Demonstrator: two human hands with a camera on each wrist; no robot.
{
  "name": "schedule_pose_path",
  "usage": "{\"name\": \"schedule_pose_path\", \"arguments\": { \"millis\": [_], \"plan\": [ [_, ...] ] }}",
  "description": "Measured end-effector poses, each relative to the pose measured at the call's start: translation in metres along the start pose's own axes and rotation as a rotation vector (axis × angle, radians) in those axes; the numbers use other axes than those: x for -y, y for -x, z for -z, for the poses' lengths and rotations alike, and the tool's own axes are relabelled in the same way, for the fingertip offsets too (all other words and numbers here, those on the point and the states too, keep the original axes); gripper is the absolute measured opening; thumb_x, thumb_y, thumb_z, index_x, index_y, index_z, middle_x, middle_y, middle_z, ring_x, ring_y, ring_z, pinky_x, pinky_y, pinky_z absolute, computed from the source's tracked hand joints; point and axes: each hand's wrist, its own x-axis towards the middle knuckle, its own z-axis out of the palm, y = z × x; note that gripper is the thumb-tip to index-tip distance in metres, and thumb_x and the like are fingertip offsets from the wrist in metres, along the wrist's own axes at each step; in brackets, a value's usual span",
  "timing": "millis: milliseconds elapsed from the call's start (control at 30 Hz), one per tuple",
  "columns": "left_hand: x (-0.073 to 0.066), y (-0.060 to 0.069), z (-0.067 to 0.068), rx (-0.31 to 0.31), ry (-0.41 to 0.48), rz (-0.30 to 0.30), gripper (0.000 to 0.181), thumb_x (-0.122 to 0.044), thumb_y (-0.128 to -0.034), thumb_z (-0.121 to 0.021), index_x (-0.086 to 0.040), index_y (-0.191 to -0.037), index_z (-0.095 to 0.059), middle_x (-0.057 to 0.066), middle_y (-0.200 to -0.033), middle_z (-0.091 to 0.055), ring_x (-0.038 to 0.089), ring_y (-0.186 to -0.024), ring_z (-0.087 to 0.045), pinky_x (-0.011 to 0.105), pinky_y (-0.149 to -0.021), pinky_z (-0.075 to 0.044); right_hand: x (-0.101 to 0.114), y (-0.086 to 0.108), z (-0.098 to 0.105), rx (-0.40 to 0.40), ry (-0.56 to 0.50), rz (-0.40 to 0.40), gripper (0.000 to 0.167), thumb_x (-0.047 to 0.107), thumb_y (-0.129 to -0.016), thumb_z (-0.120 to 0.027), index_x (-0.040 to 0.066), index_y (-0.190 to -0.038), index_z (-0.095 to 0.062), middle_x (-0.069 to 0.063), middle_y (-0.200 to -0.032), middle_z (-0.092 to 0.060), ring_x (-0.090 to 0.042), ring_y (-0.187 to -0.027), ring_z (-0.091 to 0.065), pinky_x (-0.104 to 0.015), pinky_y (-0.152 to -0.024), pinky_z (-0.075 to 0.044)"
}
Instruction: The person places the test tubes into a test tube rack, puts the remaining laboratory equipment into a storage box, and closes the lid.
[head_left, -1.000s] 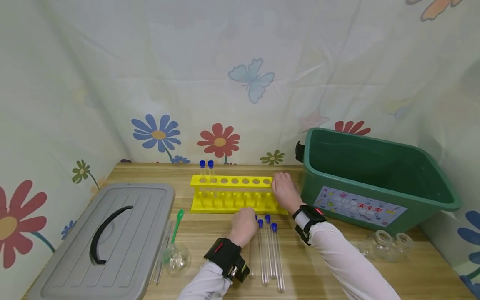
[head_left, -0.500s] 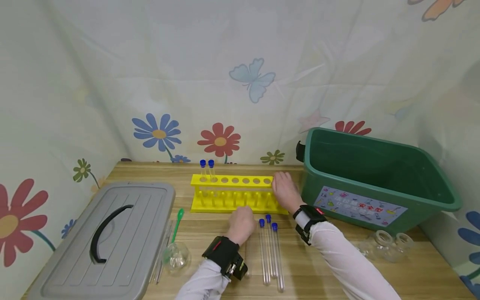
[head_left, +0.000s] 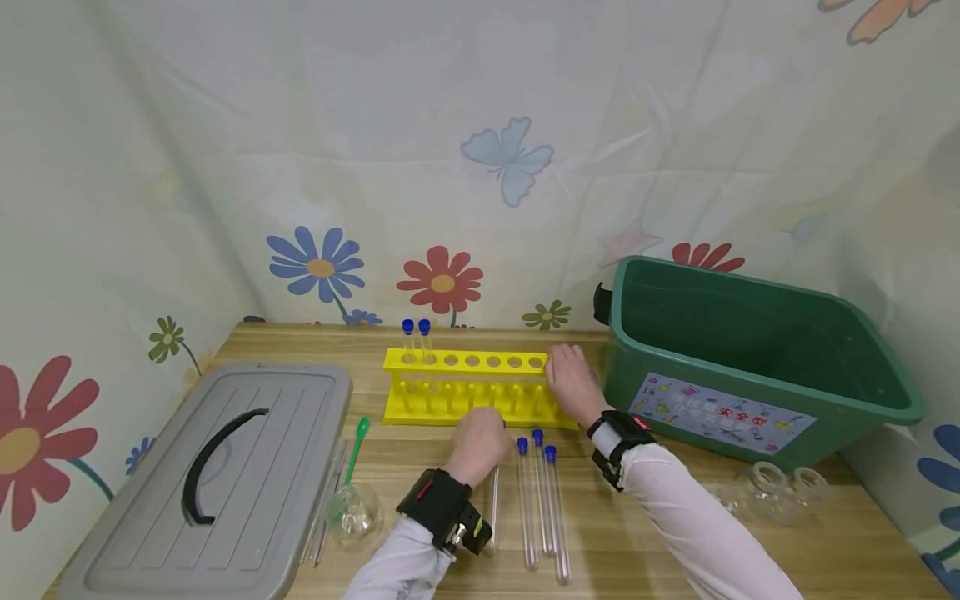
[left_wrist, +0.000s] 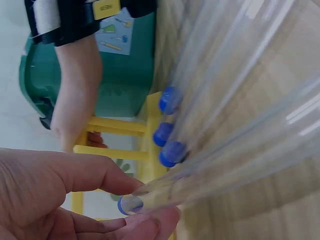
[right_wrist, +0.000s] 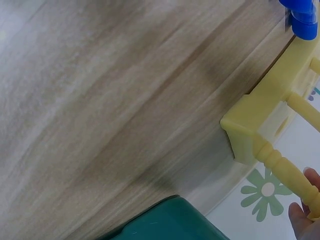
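A yellow test tube rack (head_left: pixel 438 421) stands mid-table; two blue-capped test tubes (head_left: pixel 426 343) are upright in its leftmost holes. My right hand (head_left: pixel 573 385) holds the rack's right end, and in the right wrist view its fingers (right_wrist: pixel 299 220) are at the end post. In front of the rack, my left hand (head_left: pixel 482 443) pinches a clear test tube (left_wrist: pixel 240 165) between thumb and fingers, close to its blue cap (left_wrist: pixel 131 205). Just right of that hand, three more capped test tubes (head_left: pixel 527 508) lie on the table, caps toward the rack.
A grey lid (head_left: pixel 247 500) with a black handle lies at left. Beside it are a green spoon (head_left: pixel 357 446), thin clear rods (head_left: pixel 318 542) and a round glass vessel (head_left: pixel 354 512). At right stands a green bin (head_left: pixel 697 392), with small glass bottles (head_left: pixel 768 487) in front.
My left hand has moved slightly left and back, drawing one test tube away from the others on the table. My right hand stays on the rack.
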Motion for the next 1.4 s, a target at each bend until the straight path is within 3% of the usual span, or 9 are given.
{"name": "schedule_pose_path", "arguments": {
  "millis": [133, 267, 700, 967, 1167, 1400],
  "plan": [
    [-0.003, 0.000, 0.012, 0.010, 0.005, 0.025, 0.041, -0.015, -0.0759, -0.068, -0.014, -0.049, -0.036, -0.004, -0.047, -0.027, 0.009, -0.039, -0.030, 0.021, -0.034, -0.025, 0.000, 0.000, 0.000, 0.002, 0.001, 0.000, 0.027, 0.014, -0.097, -0.034, -0.003, -0.107, -0.052, -0.016, -0.102, -0.052, -0.029, -0.091, -0.042, -0.039, -0.085, -0.037],
    [-0.004, 0.002, 0.022, -0.003, 0.039, 0.026, 0.036, -0.012, -0.0756, -0.067, -0.013, -0.051, -0.041, -0.003, -0.047, -0.030, 0.009, -0.038, -0.033, 0.021, -0.034, -0.026, 0.000, -0.001, -0.001, -0.007, 0.025, 0.030, 0.026, 0.012, -0.097, -0.034, -0.005, -0.105, -0.052, -0.016, -0.100, -0.052, -0.029, -0.091, -0.043, -0.039, -0.085, -0.036],
    [-0.007, -0.001, 0.059, -0.102, 0.069, -0.002, 0.039, -0.020, -0.0800, -0.067, -0.010, -0.051, -0.043, -0.003, -0.045, -0.029, 0.011, -0.035, -0.031, 0.020, -0.034, -0.022, 0.001, -0.001, -0.002, -0.007, 0.058, 0.049, 0.022, 0.009, -0.096, -0.035, -0.004, -0.099, -0.051, -0.014, -0.093, -0.050, -0.029, -0.088, -0.043, -0.039, -0.083, -0.036],
    [-0.004, -0.002, 0.069, -0.163, 0.115, -0.038, 0.039, -0.016, -0.0797, -0.064, -0.009, -0.049, -0.042, -0.003, -0.044, -0.026, 0.011, -0.032, -0.029, 0.020, -0.032, -0.021, 0.000, 0.000, -0.001, -0.018, 0.071, 0.069, 0.020, 0.008, -0.096, -0.036, -0.005, -0.100, -0.051, -0.015, -0.093, -0.050, -0.030, -0.088, -0.043, -0.040, -0.084, -0.035],
    [0.000, -0.003, 0.079, -0.269, 0.191, -0.099, 0.043, -0.010, -0.0811, -0.060, -0.009, -0.046, -0.036, -0.004, -0.042, -0.023, 0.011, -0.030, -0.026, 0.020, -0.032, -0.018, 0.002, 0.002, 0.001, -0.015, 0.047, 0.053, 0.022, 0.009, -0.096, -0.035, -0.005, -0.101, -0.051, -0.016, -0.094, -0.050, -0.030, -0.088, -0.042, -0.040, -0.084, -0.035],
    [0.003, -0.010, 0.105, -0.407, 0.219, -0.152, 0.043, -0.008, -0.0831, -0.058, -0.009, -0.047, -0.034, -0.003, -0.043, -0.022, 0.014, -0.030, -0.025, 0.020, -0.032, -0.018, 0.002, 0.001, 0.002, -0.002, 0.064, 0.046, 0.023, 0.010, -0.097, -0.033, -0.005, -0.102, -0.050, -0.015, -0.095, -0.050, -0.029, -0.089, -0.042, -0.039, -0.085, -0.035]
  ]
}}
